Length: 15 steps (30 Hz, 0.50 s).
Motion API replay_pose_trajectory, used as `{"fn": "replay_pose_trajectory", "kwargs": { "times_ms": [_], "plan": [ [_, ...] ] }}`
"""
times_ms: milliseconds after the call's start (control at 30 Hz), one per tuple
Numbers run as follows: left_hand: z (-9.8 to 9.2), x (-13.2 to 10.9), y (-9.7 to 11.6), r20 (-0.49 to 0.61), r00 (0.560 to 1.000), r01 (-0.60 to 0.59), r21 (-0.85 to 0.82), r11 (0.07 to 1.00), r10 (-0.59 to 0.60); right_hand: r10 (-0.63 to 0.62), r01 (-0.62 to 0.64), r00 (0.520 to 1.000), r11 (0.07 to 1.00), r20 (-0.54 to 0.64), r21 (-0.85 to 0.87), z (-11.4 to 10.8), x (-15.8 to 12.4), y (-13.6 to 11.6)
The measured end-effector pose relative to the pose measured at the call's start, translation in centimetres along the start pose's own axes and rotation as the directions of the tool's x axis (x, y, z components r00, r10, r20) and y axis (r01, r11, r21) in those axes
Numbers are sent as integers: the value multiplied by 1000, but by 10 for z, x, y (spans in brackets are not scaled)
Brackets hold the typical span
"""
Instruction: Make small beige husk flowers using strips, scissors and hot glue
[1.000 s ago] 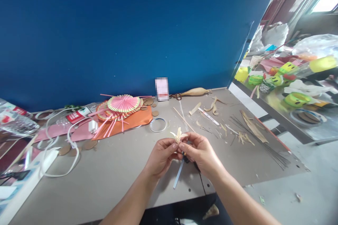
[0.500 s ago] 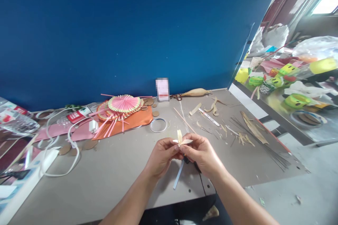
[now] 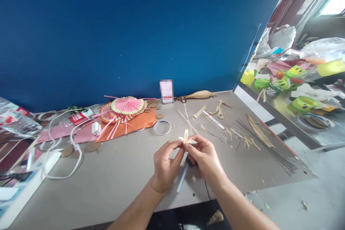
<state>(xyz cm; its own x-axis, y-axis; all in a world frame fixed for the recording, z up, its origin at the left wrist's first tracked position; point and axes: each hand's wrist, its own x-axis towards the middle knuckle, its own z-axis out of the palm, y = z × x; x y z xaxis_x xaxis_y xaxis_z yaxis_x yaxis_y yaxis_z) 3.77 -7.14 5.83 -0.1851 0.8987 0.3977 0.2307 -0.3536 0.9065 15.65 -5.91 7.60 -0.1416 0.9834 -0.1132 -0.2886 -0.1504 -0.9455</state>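
Above the table's middle, a small cream flower of pointed husk petals [image 3: 185,136] is pinched between both hands. My left hand [image 3: 168,161] is closed, its thumb and forefinger at the flower's left side. From the right, my right hand [image 3: 206,154] grips the flower's base, thumb tip beside the left one. The base itself is mostly hidden by the fingers. Below the hands a flat pale-blue strip [image 3: 182,179] lies on the table, its upper end next to a black object [image 3: 191,160] partly covered by my right hand.
Dried husk pieces [image 3: 252,142], thin wires [image 3: 269,147] and a white marker-like stick [image 3: 214,119] lie to the right. Left are pink folded-paper fans [image 3: 128,106], a white cable [image 3: 72,136], a power strip [image 3: 29,187] and bottles [image 3: 17,120]. A tape ring [image 3: 162,128] lies mid-table.
My left hand has turned, its wrist rising and a gap opening between thumb and forefinger. The flower has shifted slightly up and right and is tilted differently. Both hands still hold it.
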Motion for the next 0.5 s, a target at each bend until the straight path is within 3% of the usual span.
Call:
{"fn": "replay_pose_trajectory", "kwargs": {
  "times_ms": [167, 333, 500],
  "plan": [
    [-2, 4, 3, 38, 999, 34, 26, 999, -35, -43, 43, 999, 996, 10, -76, 0, -1, 3],
    [-2, 9, 8, 94, 980, 185, -81, 979, -177, -160, 157, 987, 953, 9, -258, -1, 0, 3],
    [-1, 12, 8, 183, 929, 358, -226, 906, -321, -243, 216, 970, 886, -14, -410, 0, 0, 2]
  ]
}}
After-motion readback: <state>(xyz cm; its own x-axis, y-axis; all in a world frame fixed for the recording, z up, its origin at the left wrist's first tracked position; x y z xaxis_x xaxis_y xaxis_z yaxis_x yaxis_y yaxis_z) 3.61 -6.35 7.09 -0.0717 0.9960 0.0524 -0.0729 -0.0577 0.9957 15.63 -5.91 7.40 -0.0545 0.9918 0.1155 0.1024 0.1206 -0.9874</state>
